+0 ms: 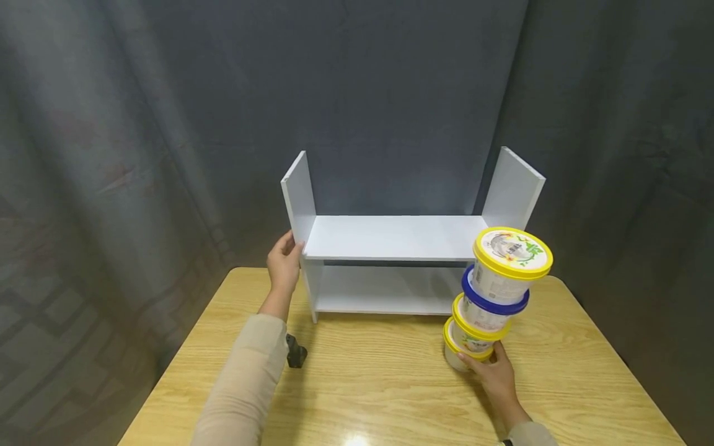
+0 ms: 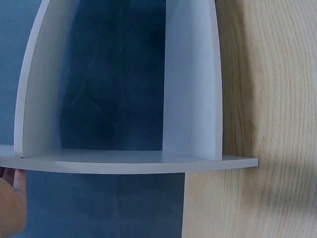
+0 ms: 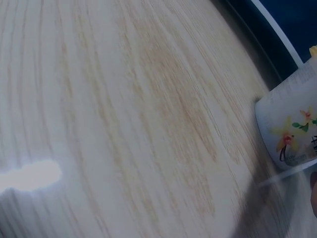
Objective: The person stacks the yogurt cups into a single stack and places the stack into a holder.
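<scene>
A white two-tier shelf unit with upright side panels stands on the table. My left hand touches the outer face and front edge of its left side panel. In the left wrist view only part of that hand shows, below the panel. At the right front of the shelf is a stack of round tubs with yellow lids and one blue lid. My right hand grips the lowest tub, thumb at its front. A tub with a flower print appears in the right wrist view.
A small black object sits on the wooden table, beside my left sleeve. Grey curtains hang behind and on both sides. The shelf's right side panel rises behind the tub stack.
</scene>
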A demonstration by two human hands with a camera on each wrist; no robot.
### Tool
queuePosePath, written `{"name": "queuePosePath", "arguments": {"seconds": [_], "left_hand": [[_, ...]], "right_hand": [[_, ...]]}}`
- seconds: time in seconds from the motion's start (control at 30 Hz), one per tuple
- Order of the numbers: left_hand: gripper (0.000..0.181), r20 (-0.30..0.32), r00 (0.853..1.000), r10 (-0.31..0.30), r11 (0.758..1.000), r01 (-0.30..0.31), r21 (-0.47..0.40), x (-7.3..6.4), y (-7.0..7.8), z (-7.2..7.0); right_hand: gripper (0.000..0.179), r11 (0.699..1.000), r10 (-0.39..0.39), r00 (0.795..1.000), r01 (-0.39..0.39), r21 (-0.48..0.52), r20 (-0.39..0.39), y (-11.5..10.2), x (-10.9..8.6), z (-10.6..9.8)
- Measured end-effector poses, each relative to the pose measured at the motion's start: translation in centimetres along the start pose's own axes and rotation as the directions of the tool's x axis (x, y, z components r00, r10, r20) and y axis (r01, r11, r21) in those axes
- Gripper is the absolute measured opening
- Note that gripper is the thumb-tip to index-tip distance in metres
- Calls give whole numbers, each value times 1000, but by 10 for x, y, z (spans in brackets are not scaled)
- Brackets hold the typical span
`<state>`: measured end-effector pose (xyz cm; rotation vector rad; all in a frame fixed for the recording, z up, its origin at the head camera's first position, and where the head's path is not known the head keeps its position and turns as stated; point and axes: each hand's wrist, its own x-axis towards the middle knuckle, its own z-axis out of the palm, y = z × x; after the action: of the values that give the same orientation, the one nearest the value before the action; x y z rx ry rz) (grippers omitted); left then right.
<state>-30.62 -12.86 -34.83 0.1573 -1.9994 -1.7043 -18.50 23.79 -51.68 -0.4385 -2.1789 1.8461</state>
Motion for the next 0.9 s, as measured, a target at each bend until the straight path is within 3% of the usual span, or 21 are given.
{"name": "queuePosePath", "arguments": {"seconds": [0.37, 0.7, 0.9], "left_hand": [[38, 11, 1000, -7, 1000, 7, 7, 0, -2, -2], [37, 0, 1000, -10, 1000, 10, 16, -2, -5, 1], [37, -6, 1000, -7, 1000, 7, 6, -3, -7, 6]], "right_hand": [[68, 999, 3, 999, 0, -42, 52, -9, -7, 6], [66, 983, -154, 978, 166, -78, 137, -5, 9, 6], [66, 971, -182, 961, 209, -116, 207, -14, 18, 1]]}}
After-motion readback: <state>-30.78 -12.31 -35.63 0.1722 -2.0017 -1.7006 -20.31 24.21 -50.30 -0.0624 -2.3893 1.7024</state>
